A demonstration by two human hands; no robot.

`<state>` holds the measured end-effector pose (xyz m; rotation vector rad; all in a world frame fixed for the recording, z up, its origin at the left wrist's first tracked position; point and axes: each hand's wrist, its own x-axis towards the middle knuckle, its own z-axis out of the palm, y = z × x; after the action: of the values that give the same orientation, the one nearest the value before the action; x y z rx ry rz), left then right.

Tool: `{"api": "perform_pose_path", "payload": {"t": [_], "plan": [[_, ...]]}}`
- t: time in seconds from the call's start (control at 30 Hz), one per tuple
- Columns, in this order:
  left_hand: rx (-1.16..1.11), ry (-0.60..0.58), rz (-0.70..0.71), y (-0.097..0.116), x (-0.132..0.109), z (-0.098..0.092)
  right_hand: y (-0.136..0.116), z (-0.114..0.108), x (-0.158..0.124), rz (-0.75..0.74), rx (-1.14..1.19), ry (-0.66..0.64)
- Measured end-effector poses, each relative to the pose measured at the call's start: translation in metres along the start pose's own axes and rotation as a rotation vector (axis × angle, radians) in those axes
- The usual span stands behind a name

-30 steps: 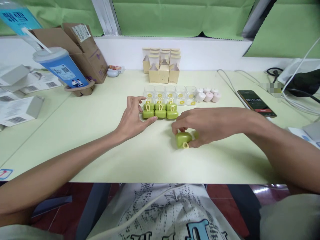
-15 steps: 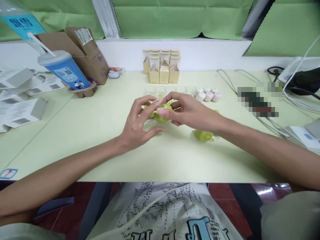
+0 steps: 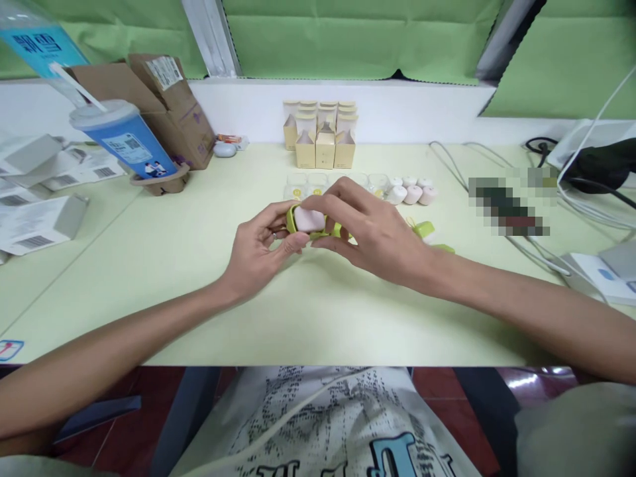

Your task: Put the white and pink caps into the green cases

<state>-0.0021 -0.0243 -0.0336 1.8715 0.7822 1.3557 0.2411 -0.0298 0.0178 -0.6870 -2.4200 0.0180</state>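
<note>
A yellow-green case (image 3: 291, 220) is held between the fingers and thumb of my left hand (image 3: 258, 248), over the middle of the table. Inside the case's rim sits a pale pink piece (image 3: 309, 220). My right hand (image 3: 372, 232) touches the pink piece from above with its fingertips, its thumb close to the case's lower edge. Its other fingers partly hide more yellow-green material on the right side. Further right, another yellow-green item (image 3: 424, 230) lies beside my right wrist. Behind my hands is a row of clear cups (image 3: 378, 183) with yellow marks.
Pale pink pieces (image 3: 412, 193) stand behind my right hand. Small tan boxes (image 3: 325, 151) are at the back. On the left are a blue cup (image 3: 134, 146), a cardboard box (image 3: 186, 122) and white boxes (image 3: 47, 222). Cables (image 3: 534, 255) lie on the right.
The yellow-green case has turned, and the pale pink piece in it now shows. My left hand has closed around the case. My right hand's fingers have shifted onto the pink piece.
</note>
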Motion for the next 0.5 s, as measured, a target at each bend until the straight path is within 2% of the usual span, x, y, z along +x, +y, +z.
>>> {"api": "perform_pose_path", "payload": {"t": [0.07, 0.23, 0.4, 0.5], "plan": [[0.023, -0.021, 0.029, 0.002, 0.006, -0.007, 0.003, -0.004, 0.001, -0.064, 0.007, -0.027], [-0.013, -0.205, 0.009, 0.006, 0.012, -0.012, 0.002, -0.012, 0.005, -0.073, -0.132, -0.078], [-0.016, -0.172, -0.020, 0.005, -0.002, -0.003, -0.008, -0.004, 0.001, -0.106, -0.374, -0.107], [0.054, -0.197, -0.035, 0.004, -0.005, -0.004, -0.011, 0.001, -0.001, -0.082, -0.360, -0.095]]}}
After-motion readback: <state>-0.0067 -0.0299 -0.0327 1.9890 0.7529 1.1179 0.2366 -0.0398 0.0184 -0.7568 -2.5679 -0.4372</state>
